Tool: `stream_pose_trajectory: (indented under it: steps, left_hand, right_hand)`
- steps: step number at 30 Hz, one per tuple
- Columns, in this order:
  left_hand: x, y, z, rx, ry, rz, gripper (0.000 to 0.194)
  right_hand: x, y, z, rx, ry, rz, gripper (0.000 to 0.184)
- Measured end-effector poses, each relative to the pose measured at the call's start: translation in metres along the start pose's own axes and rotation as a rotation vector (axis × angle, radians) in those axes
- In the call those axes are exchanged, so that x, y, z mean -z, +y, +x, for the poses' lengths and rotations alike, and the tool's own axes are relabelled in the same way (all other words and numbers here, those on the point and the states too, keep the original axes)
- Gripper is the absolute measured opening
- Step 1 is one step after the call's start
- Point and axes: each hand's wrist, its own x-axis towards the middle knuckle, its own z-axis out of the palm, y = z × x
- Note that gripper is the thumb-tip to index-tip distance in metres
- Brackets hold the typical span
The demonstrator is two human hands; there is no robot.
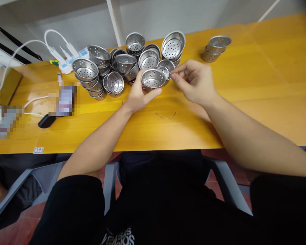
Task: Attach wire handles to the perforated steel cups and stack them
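Note:
My left hand [140, 93] is closed around a small metal strainer basket [153, 79], its round side and floor pierced with holes. The basket is tilted so its mouth faces me. To its right, my right hand [196, 81] is closed in a pinch, thumb against forefinger. A thin wire shows at those fingertips, close to the basket's rim; most of it is hidden by the hand. On the table below lies a thin curved wire [165, 117]. Behind my hands stand several similar baskets, among them a stack [88, 76] at left and a large one [173, 46].
Two nested baskets [215, 48] stand apart at the right. A power strip [68, 63] with white cables is at the back left. A phone [65, 100] and a black object [47, 120] lie nearer. The yellow table [265, 112] ends in front of my body.

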Motion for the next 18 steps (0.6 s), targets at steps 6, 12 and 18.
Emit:
stream_pose_trajectory:
  steps: [6,12,18]
  left_hand:
    - [-0.002,-0.002,-0.004,-0.045,-0.064,0.002,0.103]
    - [-0.003,0.002,-0.006,-0.11,-0.117,0.034,0.109]
    - [-0.004,0.013,-0.008,-0.106,-0.147,0.03,0.106]
  right_hand:
    - [-0.002,-0.013,-0.002,-0.043,-0.028,0.063,0.065]
    - [-0.003,-0.013,-0.003,-0.079,-0.054,0.065,0.063]
    - [-0.006,-0.009,-0.004,-0.045,-0.047,0.044,0.049]
